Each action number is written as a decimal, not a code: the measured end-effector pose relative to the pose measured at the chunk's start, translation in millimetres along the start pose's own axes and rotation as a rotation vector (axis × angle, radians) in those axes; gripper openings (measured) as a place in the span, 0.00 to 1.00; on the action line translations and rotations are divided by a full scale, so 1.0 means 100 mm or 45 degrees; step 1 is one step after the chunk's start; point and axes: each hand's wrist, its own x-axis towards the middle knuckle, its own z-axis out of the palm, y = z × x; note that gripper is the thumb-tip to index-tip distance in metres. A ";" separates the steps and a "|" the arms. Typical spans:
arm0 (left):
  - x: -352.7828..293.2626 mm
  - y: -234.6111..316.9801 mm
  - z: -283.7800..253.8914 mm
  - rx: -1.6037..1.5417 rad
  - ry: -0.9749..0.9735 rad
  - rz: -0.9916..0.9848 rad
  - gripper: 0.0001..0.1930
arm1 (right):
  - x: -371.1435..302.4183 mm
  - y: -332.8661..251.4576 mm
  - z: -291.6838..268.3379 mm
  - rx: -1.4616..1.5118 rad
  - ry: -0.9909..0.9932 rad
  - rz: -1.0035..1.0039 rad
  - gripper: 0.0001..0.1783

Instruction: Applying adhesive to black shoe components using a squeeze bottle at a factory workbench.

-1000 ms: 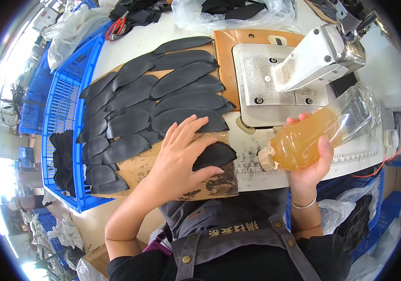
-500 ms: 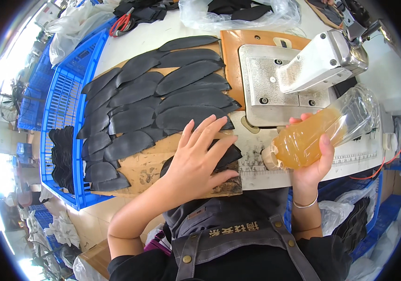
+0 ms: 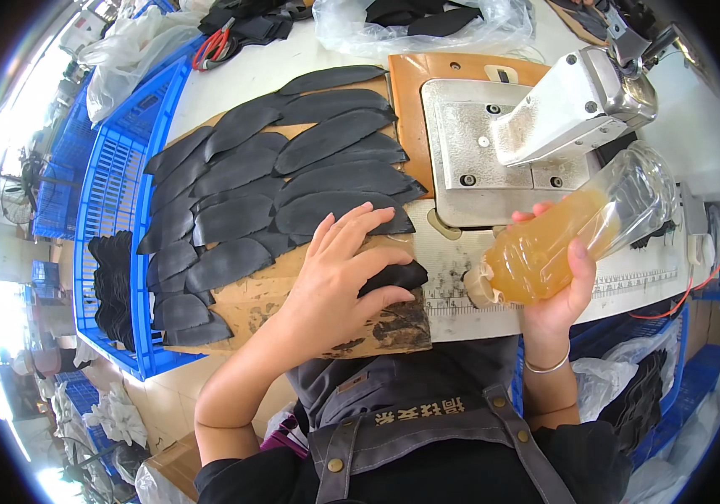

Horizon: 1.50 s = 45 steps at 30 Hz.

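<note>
My left hand is over the near edge of a brown cardboard sheet. Its thumb and index finger curl round a small black curved piece; the other fingers stretch toward the lowest row. Several flat black leaf-shaped pieces cover the sheet in overlapping rows. In my right hand is a clear plastic bottle, partly filled with amber liquid. It lies tilted, its crusted pale cap low and to the left, its base up to the right. The fingers behind the bottle are mostly hidden.
A white machine arm stands over a metal plate at the right. A blue crate is on the left, with red-handled scissors beyond. Clear plastic with black pieces lies at the back. A ruler strip crosses the near table edge.
My left hand has shifted slightly left, its thumb and index finger curling closer round the black piece. The bottle in my right hand has barely moved, and the whole view has shifted a little.
</note>
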 end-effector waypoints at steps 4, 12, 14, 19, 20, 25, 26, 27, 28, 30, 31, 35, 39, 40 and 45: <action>-0.01 -0.03 0.01 -0.035 0.024 0.002 0.13 | 0.01 0.00 -0.01 -0.016 -0.010 -0.011 0.28; 0.00 -0.04 0.01 -0.094 0.038 0.005 0.13 | 0.01 0.01 0.00 -0.027 -0.012 0.002 0.27; 0.01 -0.03 -0.01 -0.080 0.031 0.027 0.14 | 0.01 0.00 0.00 -0.032 -0.003 0.011 0.28; 0.04 -0.01 -0.01 0.017 -0.031 0.135 0.18 | 0.01 0.01 -0.01 -0.045 -0.026 0.018 0.27; 0.05 0.00 0.00 0.018 -0.031 0.134 0.18 | 0.01 0.02 -0.01 -0.051 -0.035 0.018 0.27; 0.10 0.04 0.05 0.117 -0.057 0.286 0.17 | 0.01 -0.01 -0.02 -0.040 -0.035 0.030 0.27; 0.10 0.05 0.04 0.128 -0.060 0.286 0.16 | 0.01 -0.01 -0.02 -0.034 -0.041 0.035 0.27; 0.10 0.03 0.04 0.128 -0.065 0.290 0.16 | 0.01 -0.01 -0.02 -0.033 -0.035 0.032 0.27; 0.09 0.00 0.04 0.101 -0.041 0.283 0.15 | 0.00 -0.01 -0.02 -0.037 -0.024 0.043 0.27; 0.09 -0.01 0.04 0.077 -0.019 0.280 0.15 | 0.00 0.00 -0.02 -0.039 -0.011 0.049 0.27; 0.08 0.00 0.04 -0.006 0.047 0.160 0.15 | 0.01 0.01 -0.02 -0.046 -0.010 0.055 0.27; 0.00 0.02 0.06 0.048 0.216 -0.008 0.15 | 0.01 -0.01 -0.01 -0.051 0.006 0.072 0.28; -0.12 0.00 0.05 0.033 0.317 -0.105 0.12 | 0.02 0.02 -0.02 -0.006 -0.051 0.070 0.27; -0.17 -0.03 0.03 -0.050 0.367 -0.122 0.12 | 0.01 0.02 0.00 0.020 -0.037 0.083 0.27; -0.79 -0.35 -0.58 -0.834 0.741 -0.374 0.08 | -0.02 0.03 -0.02 0.049 0.011 0.113 0.27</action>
